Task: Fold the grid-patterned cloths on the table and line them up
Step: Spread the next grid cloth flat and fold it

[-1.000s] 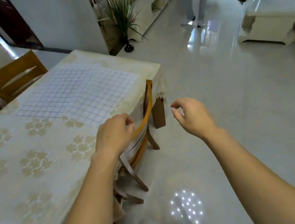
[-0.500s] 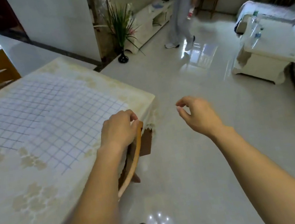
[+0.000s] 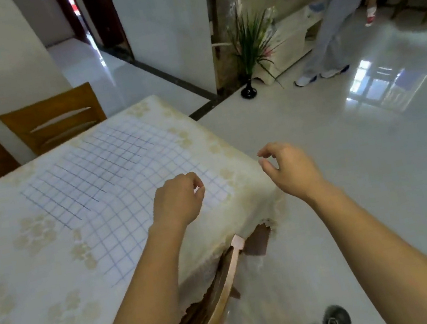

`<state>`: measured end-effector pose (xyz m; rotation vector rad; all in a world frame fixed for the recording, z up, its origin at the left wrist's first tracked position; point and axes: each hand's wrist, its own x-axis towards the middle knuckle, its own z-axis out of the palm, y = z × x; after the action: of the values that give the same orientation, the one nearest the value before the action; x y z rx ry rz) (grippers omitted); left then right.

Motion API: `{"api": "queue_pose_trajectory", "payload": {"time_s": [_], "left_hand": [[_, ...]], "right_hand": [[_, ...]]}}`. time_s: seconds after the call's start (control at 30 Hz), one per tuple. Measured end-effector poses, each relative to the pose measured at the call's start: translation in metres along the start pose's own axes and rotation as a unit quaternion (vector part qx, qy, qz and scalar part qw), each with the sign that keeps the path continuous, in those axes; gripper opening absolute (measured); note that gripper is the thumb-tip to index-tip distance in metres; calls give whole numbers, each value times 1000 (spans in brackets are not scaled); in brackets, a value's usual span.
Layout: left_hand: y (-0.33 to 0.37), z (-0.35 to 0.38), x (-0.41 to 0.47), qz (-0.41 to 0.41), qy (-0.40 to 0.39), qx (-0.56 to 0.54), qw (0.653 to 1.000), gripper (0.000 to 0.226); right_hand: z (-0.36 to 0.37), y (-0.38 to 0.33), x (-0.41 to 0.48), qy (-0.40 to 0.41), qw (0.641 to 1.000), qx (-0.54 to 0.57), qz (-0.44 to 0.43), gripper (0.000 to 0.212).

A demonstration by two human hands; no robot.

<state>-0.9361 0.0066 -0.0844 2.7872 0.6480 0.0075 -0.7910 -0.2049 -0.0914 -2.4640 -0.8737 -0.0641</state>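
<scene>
A white cloth with a thin blue grid [image 3: 100, 176] lies spread flat on the table [image 3: 16, 296], which wears a cream tablecloth with a flower pattern. My left hand [image 3: 179, 199] hovers over the cloth's near right part. Its fingers are curled in and nothing is in them. My right hand [image 3: 291, 171] hangs in the air just past the table's right corner, above the floor. Thumb and forefinger are a little apart and it holds nothing.
A wooden chair [image 3: 227, 279] is tucked under the table's near edge below my left arm. Two more chairs [image 3: 53, 118] stand on the far side. A plant in a black vase [image 3: 249, 89] and a standing person [image 3: 331, 26] are across the glossy floor.
My left hand has let go of the chair back and lifted over the grid cloth. I have stepped toward the table's corner; the view has swung left and both hands have risen.
</scene>
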Motion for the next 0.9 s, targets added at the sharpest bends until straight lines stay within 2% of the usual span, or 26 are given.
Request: {"api": "queue_pose_trajectory", "payload": {"time_s": [0.23,0.33,0.43,0.63,0.73,0.9], "left_hand": [[62,6,34,-121,18,11,992,21],[85,1,47,-182,53,-5,982,22],[103,6,51,-231,90,-23,968,23],[101,32,58,-326,91,-38,940,24],[92,35,82,-342,117,-44,931,24],[89,32,148,-337,135,-92,927,22]], "right_hand": [[2,56,84,-57,990,40,-121,22],[-8,70,114,-83,979,45,-180,22],[-12,71,144,-102,966,47,-231,23],[15,60,180,-153,926,65,-339,23],[27,60,210,-157,926,66,-337,23],[24,71,258,-194,915,9,-354,24]]}}
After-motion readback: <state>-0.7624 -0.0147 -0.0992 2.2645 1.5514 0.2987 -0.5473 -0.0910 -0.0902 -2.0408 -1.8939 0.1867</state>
